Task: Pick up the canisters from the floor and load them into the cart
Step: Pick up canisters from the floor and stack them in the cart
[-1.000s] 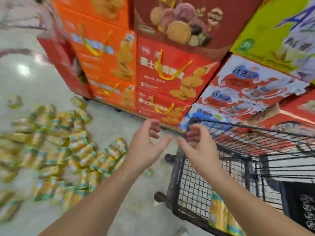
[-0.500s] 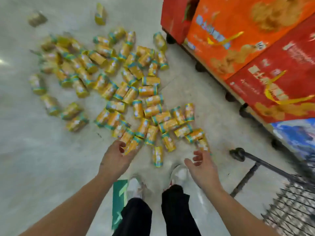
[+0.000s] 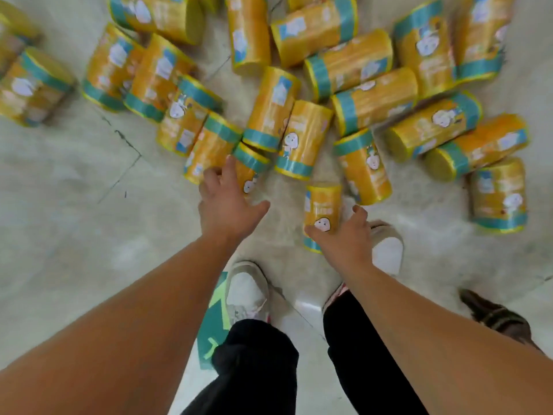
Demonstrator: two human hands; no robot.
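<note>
Several yellow canisters with teal bands (image 3: 374, 100) lie scattered on their sides across the pale floor. My left hand (image 3: 227, 202) reaches down with thumb spread, and its fingertips touch the near end of one canister (image 3: 250, 172) at the edge of the pile. My right hand (image 3: 344, 238) grips a lone canister (image 3: 323, 205) close to my feet, thumb on its left side and fingers curled round its right. The cart is out of view.
My white shoes (image 3: 248, 289) and black trouser legs stand right below the pile. A green floor marking (image 3: 212, 327) lies under my left foot. A dark object (image 3: 496, 319) sits on the floor at the lower right. Bare floor (image 3: 74, 220) stretches to the left.
The view has swung from the cart down to the floor and closed in on the pile. Both hands dropped to the canisters; the right hand has taken hold of one.
</note>
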